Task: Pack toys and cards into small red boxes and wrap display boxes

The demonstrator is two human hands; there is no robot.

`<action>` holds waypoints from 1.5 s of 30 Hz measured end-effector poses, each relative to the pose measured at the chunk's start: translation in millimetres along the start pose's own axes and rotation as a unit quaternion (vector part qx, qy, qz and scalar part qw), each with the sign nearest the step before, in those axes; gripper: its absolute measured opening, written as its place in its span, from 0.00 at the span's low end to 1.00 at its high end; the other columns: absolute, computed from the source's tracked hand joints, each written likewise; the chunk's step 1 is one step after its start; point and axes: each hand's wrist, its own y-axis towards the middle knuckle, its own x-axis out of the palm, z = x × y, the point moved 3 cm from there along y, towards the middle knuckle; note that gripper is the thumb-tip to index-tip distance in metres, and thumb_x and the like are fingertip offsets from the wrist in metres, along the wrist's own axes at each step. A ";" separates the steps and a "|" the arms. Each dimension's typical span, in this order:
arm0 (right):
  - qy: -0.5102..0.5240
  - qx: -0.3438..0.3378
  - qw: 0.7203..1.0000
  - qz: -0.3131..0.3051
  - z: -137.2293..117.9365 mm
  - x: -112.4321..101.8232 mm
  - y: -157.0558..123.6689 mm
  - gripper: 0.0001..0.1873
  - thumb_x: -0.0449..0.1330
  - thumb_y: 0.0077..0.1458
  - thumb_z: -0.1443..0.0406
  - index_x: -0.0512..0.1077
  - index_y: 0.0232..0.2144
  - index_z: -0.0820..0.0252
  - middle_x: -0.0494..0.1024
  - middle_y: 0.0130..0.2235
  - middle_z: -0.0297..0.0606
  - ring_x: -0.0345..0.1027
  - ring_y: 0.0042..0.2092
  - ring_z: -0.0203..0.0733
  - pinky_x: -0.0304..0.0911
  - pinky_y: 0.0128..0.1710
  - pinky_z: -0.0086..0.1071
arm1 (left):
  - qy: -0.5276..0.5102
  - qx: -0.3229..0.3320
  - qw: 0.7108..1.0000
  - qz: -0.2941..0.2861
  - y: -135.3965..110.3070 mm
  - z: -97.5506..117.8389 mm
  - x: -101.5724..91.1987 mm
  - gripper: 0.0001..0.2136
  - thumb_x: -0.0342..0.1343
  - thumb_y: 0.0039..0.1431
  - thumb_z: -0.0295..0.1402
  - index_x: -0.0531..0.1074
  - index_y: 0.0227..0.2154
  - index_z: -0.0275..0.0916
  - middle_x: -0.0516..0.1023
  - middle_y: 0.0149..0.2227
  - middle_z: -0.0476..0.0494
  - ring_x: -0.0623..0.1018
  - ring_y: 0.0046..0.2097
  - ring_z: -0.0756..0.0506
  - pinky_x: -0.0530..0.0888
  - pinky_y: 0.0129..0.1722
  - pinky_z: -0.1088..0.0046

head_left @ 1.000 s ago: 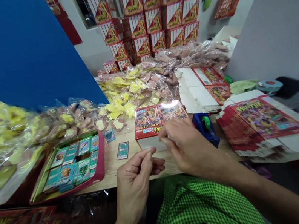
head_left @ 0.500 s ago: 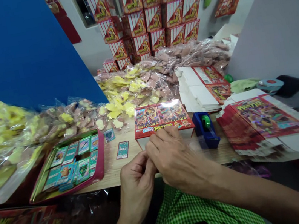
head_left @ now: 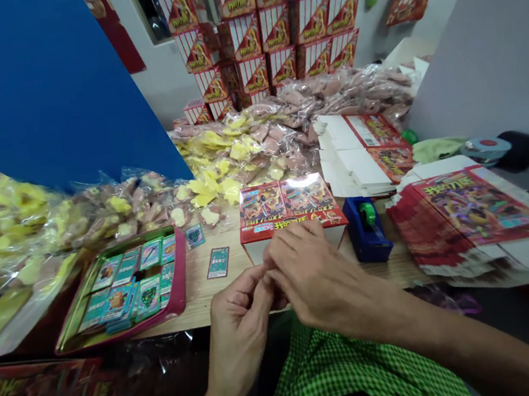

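My left hand and my right hand meet at the table's front edge, fingertips pinched together. What they pinch is too small to make out. Just beyond them stands a red printed box with cartoon art on its lid. A blue tape dispenser sits right of the box. A single teal card lies on the wood left of the box, and another small card lies farther back.
A pink tray holds several teal cards at the left. Bags of yellow and pink items fill the table's back. Flat red cartons are stacked at the right, and finished red boxes are stacked against the far wall. A blue panel stands at the left.
My right hand drew back from the box lid toward my left hand; both now pinch together at the table edge.
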 end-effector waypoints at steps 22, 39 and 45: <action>0.144 0.056 0.983 0.103 6.7 -1.1 -4.7 0.06 0.51 0.60 0.74 0.65 0.35 0.61 0.72 0.35 0.40 0.63 0.38 0.44 0.56 0.39 0.38 | -0.093 -0.081 0.991 0.048 -3.5 -7.0 -9.3 0.15 0.68 0.55 0.43 0.75 0.35 0.35 0.82 0.28 0.46 0.81 0.29 0.52 0.76 0.32 0.82; -0.096 -0.079 0.989 0.079 -26.3 10.5 2.1 0.14 0.45 0.60 0.77 0.70 0.34 0.64 0.68 0.30 0.42 0.54 0.35 0.49 0.51 0.39 0.41 | -0.072 -0.049 0.994 0.061 -8.8 -4.7 -9.8 0.15 0.71 0.51 0.42 0.81 0.33 0.34 0.81 0.28 0.45 0.78 0.31 0.48 0.76 0.34 0.75; -0.009 -0.032 0.995 0.096 -24.7 23.7 -0.7 0.11 0.46 0.58 0.75 0.67 0.31 0.62 0.69 0.31 0.43 0.56 0.35 0.48 0.54 0.37 0.41 | -0.081 -0.042 0.994 0.055 -7.5 -10.3 -7.6 0.13 0.70 0.52 0.41 0.81 0.33 0.36 0.82 0.28 0.47 0.78 0.29 0.52 0.75 0.32 0.80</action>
